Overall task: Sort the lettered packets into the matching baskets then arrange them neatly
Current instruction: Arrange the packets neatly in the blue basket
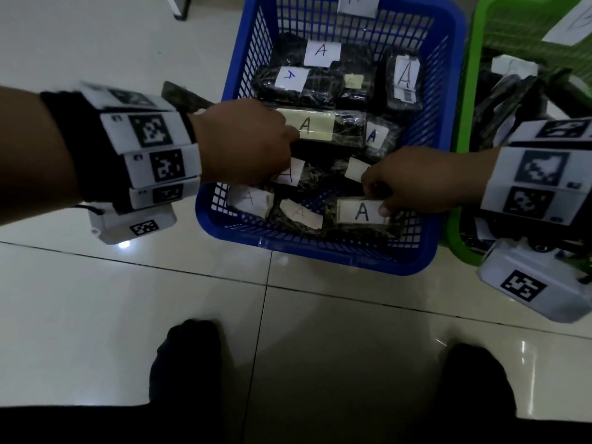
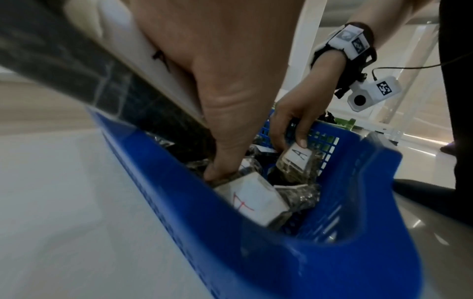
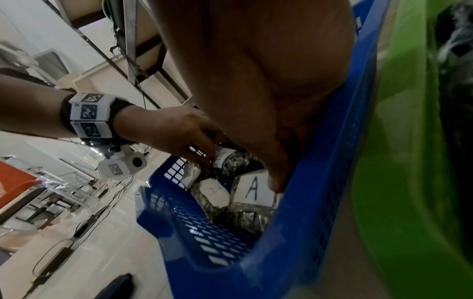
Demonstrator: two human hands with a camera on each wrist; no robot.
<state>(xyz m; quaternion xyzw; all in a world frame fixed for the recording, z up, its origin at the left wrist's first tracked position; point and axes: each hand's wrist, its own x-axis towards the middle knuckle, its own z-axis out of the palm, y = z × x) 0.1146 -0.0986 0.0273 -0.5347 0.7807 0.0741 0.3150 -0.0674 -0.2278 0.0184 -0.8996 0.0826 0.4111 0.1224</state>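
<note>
A blue basket (image 1: 320, 255) on the floor holds several dark packets with white labels marked A. My left hand (image 1: 246, 145) reaches in from the left and grips a long packet (image 1: 346, 128) with a pale yellow A label; its dark end sticks out past the basket's left wall. In the left wrist view this hand's fingertips (image 2: 217, 174) also press down beside a red-lettered A packet (image 2: 253, 202). My right hand (image 1: 416, 179) pinches the A packet (image 1: 362, 213) in the near right corner, thumb on its label (image 3: 253, 190). That pinch shows in the left wrist view too, right hand (image 2: 289, 125).
A green basket (image 1: 456, 229) with more dark packets stands tight against the blue one's right side; its paper tag (image 1: 573, 27) is unreadable. Pale floor tiles surround the baskets. My two feet (image 1: 189, 357) in dark socks are in front. Table legs and cables lie further left (image 3: 76, 232).
</note>
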